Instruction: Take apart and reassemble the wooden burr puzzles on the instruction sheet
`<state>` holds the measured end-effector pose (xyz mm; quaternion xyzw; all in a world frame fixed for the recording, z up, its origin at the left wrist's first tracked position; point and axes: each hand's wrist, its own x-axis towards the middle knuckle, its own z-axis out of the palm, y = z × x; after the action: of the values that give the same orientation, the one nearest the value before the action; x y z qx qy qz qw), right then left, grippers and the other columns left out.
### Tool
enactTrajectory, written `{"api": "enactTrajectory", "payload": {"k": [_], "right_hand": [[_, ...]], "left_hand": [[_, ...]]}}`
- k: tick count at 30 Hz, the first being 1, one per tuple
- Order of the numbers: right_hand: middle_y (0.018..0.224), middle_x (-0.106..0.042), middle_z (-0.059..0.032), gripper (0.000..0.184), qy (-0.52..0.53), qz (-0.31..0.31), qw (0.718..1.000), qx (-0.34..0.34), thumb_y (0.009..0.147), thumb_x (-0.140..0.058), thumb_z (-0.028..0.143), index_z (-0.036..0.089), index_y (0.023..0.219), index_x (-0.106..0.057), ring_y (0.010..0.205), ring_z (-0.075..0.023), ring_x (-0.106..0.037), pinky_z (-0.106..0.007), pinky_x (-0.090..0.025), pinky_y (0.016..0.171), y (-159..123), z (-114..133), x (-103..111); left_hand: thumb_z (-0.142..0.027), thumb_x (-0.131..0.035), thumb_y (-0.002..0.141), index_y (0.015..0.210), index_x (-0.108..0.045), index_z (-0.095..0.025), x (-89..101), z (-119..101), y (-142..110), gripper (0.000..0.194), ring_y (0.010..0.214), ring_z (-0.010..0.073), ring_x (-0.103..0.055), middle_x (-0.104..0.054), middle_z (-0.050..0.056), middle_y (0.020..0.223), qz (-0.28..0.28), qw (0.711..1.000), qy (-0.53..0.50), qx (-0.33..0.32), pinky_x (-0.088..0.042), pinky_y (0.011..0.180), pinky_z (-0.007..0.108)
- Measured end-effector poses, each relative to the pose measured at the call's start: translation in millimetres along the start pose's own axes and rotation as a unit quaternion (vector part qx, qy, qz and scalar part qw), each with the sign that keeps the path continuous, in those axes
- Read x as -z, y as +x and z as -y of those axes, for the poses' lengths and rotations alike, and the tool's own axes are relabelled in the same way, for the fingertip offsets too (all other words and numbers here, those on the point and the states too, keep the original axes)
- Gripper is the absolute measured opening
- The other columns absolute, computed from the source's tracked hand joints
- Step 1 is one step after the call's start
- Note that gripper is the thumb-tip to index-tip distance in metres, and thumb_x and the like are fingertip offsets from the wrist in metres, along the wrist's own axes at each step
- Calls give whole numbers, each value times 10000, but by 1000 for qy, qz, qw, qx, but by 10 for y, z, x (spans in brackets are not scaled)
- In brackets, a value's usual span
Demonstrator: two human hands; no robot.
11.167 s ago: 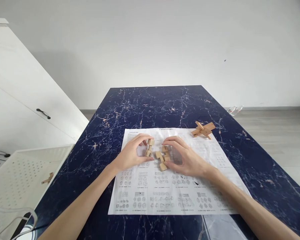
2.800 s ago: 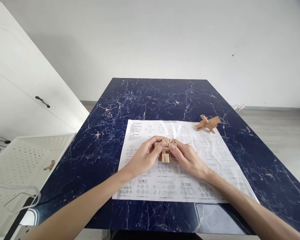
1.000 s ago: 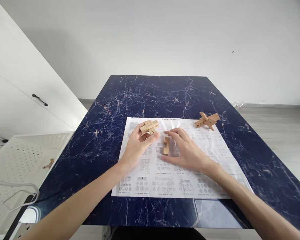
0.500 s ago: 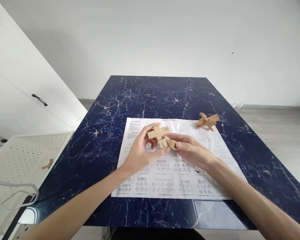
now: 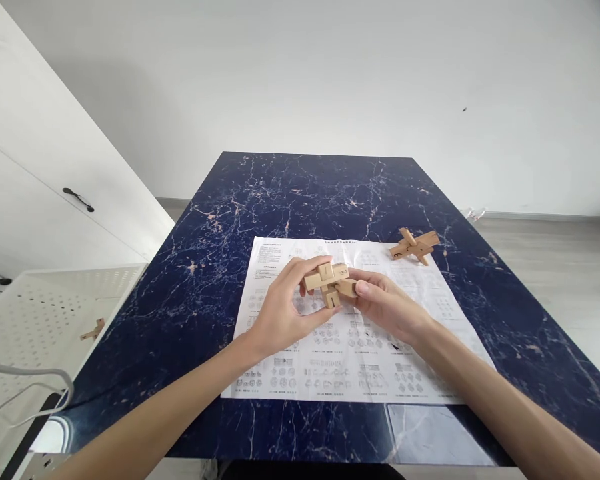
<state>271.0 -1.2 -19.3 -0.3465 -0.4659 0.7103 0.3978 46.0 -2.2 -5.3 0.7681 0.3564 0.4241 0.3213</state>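
Observation:
Above the printed sheet, my left hand (image 5: 283,308) is closed around a light wooden interlocking puzzle (image 5: 315,279), thumb below and fingers on the far side. Crossed square bars make up the puzzle, and small dark markings show on some faces. My right hand (image 5: 391,307) pinches a wooden puzzle piece (image 5: 348,287) at the puzzle's right side. This piece touches the other bars; how deep it sits between them is hidden. A second crossed wooden puzzle (image 5: 415,247) lies at the sheet's upper right corner, apart from both hands.
Diagrams cover the creased paper sheet (image 5: 300,393) on the dark blue marbled table (image 5: 290,193). A white perforated basket (image 5: 45,280) stands left of the table, with a small wooden piece (image 5: 93,329) and a pale cable (image 5: 30,368). A white cabinet (image 5: 45,133) is behind it.
The puzzle has shifted slightly right and down and turned a little in my hands. The piece in my right hand now lies more level, less angled downward.

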Motion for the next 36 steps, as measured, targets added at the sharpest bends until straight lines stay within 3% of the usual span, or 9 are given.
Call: {"api": "enactTrajectory", "payload": {"k": [5, 17, 22, 27, 31, 36], "right_hand": [[1310, -762, -126, 555, -63, -51, 997, 12, 840, -875, 559, 236, 1272, -745, 1259, -320, -689, -515, -511, 1130, -5, -22, 0], [1147, -795, -101, 465, -113, -18, 993, 25, 913, -789, 576, 228, 1219, -745, 1103, -294, -742, -448, -579, 996, -21, -22, -82], [1091, -784, -84, 516, -135, -37, 989, 55, 905, -790, 599, 251, 1254, -636, 1013, -276, -754, -413, -602, 898, -36, -11, -151], [1093, -784, -90, 403, -162, -71, 979, 106, 1089, -475, 649, 283, 1256, -493, 950, -261, -772, -421, -589, 873, -86, -21, -216], [1013, -786, -61, 286, -300, -82, 938, 151, 1133, -465, 533, 274, 1246, -509, 885, -238, -761, -366, -559, 829, -116, -47, -185], [804, -696, -3, 266, -475, -115, 842, 230, 1151, -424, 434, 236, 1112, -597, 664, -178, -635, -283, -457, 646, -103, -68, -99]], "left_hand": [[-262, -857, 885, 1449, -562, -343, 23, 31, 0, 642, 1100, 255, -646, -654, 46, 1228, 24, 999, 42, -7, -561, 949, 417], [-242, -885, 841, 1450, -581, -357, 5, 57, -30, 691, 1091, 236, -639, -612, 34, 1221, 45, 999, 30, 5, -579, 950, 394], [-236, -894, 830, 1423, -605, -341, 9, 41, -19, 668, 1128, 244, -646, -633, 45, 1258, 41, 999, 22, 0, -574, 960, 390], [-292, -938, 789, 1381, -631, -302, 33, 0, 35, 666, 1112, 271, -682, -713, 55, 1234, 22, 998, -38, 39, -564, 991, 439], [-328, -950, 779, 1364, -649, -276, 42, -12, 58, 660, 1107, 274, -703, -721, 68, 1242, 59, 987, -121, 87, -588, 967, 436], [-293, -952, 779, 1364, -666, -276, 7, -31, 37, 652, 1201, 265, -694, -717, 62, 1308, 92, 974, -179, 108, -581, 1029, 416]]}}
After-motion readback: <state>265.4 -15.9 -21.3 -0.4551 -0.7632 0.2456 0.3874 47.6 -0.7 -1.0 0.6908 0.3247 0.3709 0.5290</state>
